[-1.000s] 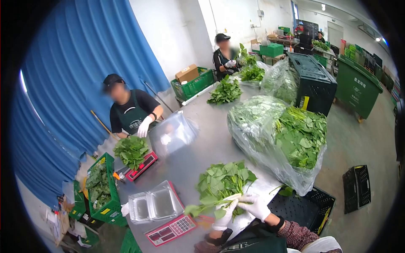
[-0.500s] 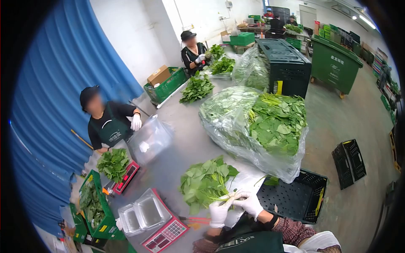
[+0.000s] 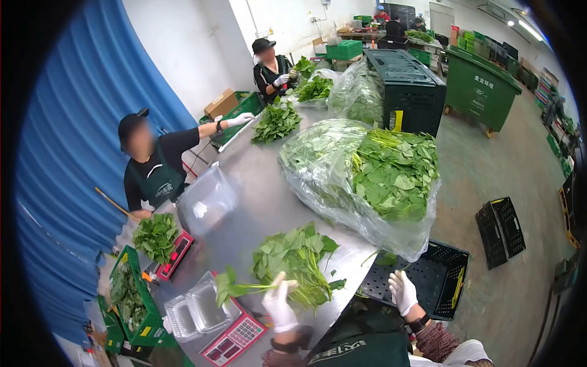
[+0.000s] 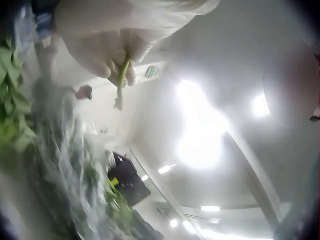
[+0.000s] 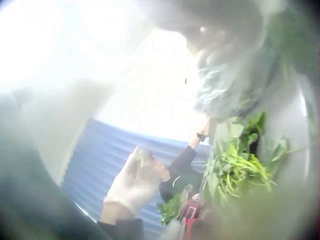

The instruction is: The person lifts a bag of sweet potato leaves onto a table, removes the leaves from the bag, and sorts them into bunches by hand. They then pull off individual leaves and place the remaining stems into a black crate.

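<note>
My white-gloved left hand (image 3: 280, 310) pinches a few stems of a leafy sprig (image 3: 227, 287), whose leaves point left over the scale. In the left wrist view a cut green stem end (image 4: 123, 80) pokes out from the gloved fingers. Just beyond that hand, a loose pile of leafy greens (image 3: 290, 260) lies on the metal table (image 3: 254, 177), stems towards me. My gloved right hand (image 3: 403, 293) is apart from the pile, raised near the black crate (image 3: 391, 281), fingers loosely bent with nothing visible in them.
A large clear bag of greens (image 3: 397, 177) lies at the table's right edge. Hinged clear plastic boxes (image 3: 205, 309) and a red-and-white scale (image 3: 235, 336) sit at left. Across the table a person (image 3: 160, 165) reaches towards another pile of greens (image 3: 275, 122).
My hands, together at the stems before, have parted: the left moved left with a sprig, the right went right towards the crate. The pile now lies on the table. The person opposite stretched out an arm.
</note>
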A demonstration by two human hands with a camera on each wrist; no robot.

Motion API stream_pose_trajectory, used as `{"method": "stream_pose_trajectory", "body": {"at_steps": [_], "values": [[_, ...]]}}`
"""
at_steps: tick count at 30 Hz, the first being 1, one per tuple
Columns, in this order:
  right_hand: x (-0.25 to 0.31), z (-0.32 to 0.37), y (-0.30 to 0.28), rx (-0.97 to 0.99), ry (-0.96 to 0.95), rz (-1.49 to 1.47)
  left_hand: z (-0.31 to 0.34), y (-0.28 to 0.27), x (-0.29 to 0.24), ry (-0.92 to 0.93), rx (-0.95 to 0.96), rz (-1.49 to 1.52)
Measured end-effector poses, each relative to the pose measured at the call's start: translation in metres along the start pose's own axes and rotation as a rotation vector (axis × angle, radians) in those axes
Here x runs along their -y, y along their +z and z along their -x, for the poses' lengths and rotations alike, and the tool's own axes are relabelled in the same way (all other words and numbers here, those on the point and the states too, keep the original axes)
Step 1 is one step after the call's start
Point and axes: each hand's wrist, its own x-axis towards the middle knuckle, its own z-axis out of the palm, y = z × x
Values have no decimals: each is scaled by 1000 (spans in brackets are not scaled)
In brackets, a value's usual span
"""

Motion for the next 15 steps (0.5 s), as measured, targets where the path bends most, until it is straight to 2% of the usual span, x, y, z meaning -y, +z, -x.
{"method": "stream_pose_trajectory", "body": {"at_steps": [1, 2, 4, 6, 8, 9, 11, 14, 15], "values": [[-12, -17, -21, -99, 157, 49, -5, -5, -8, -27, 67, 117], [-28, -26, -33, 40, 199, 272, -12, -16, -5, -77, 203, 274], [-35, -4, 17, 423, 169, 564, -18, -26, 2, -429, 370, 817], [-51, 6, 71, 635, -240, 951, -11, -30, 9, -472, 350, 851], [-67, -1, 111, 642, -816, 1401, -5, -29, 6, -514, 330, 879], [-74, -10, 118, 647, -818, 1393, -1, -28, 1, -505, 295, 806], [-89, -30, 132, 743, -738, 2021, -3, -33, -4, -507, 233, 776], [-90, -60, 116, 723, -716, 1888, -5, -54, -6, -455, 250, 850], [-85, -72, 103, 715, -602, 1639, -6, -61, -2, -438, 254, 862]]}}
